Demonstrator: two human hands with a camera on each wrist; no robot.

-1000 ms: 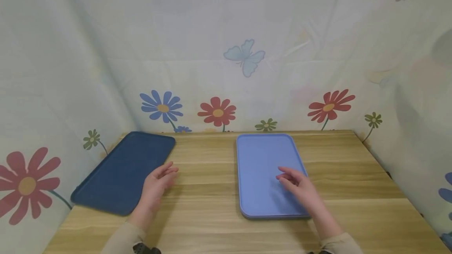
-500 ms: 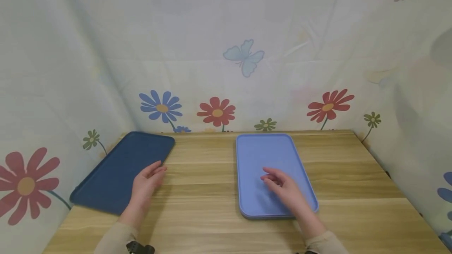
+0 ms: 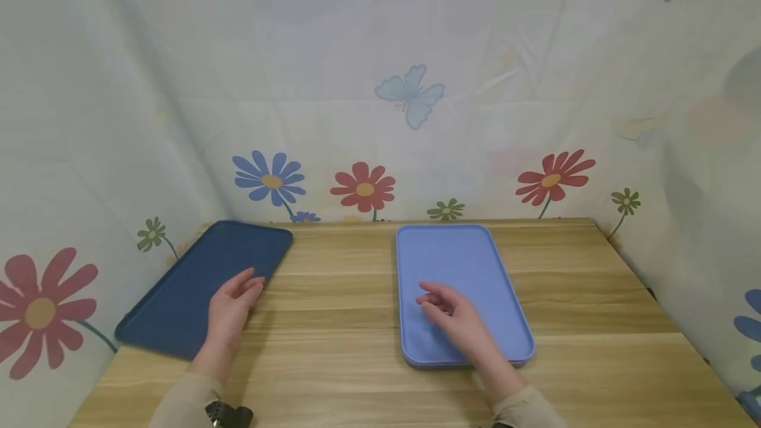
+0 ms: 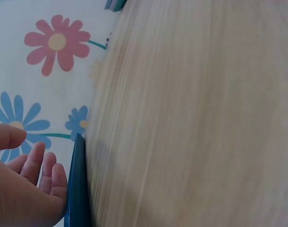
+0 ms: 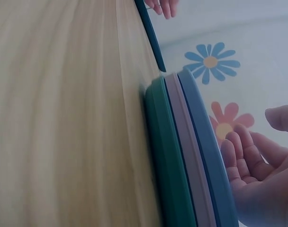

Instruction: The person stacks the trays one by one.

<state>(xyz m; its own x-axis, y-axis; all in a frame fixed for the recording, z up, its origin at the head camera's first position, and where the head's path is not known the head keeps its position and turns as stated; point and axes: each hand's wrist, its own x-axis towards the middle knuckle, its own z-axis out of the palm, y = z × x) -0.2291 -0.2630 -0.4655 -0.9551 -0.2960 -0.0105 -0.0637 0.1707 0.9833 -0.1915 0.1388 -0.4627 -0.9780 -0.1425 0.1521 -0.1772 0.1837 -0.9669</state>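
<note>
A dark blue tray (image 3: 184, 289) lies at the left of the wooden table. My left hand (image 3: 232, 306) hovers over its right edge, fingers relaxed and loosely bent, holding nothing. Right of the middle lies a light blue tray (image 3: 454, 249), the top one of a stack. In the right wrist view a lilac tray (image 5: 189, 142) and a green tray (image 5: 170, 156) show beneath it. Over the light blue tray's lower left part is my right hand (image 3: 458, 322), its fingers loosely curved with nothing between them. The left wrist view shows the left hand (image 4: 28, 189) beside the dark tray's rim (image 4: 78, 184).
The wooden table (image 3: 339, 296) runs back to a white cloth (image 3: 321, 98) printed with flowers and butterflies. The cloth also encloses the left and right sides. Bare wood lies between the two trays. A black wrist camera (image 3: 228, 415) sits on the left wrist.
Both hands have drifted left: the left one further over the dark blue tray, the right one from the light blue tray's right side towards its left. The trays have stayed in place.
</note>
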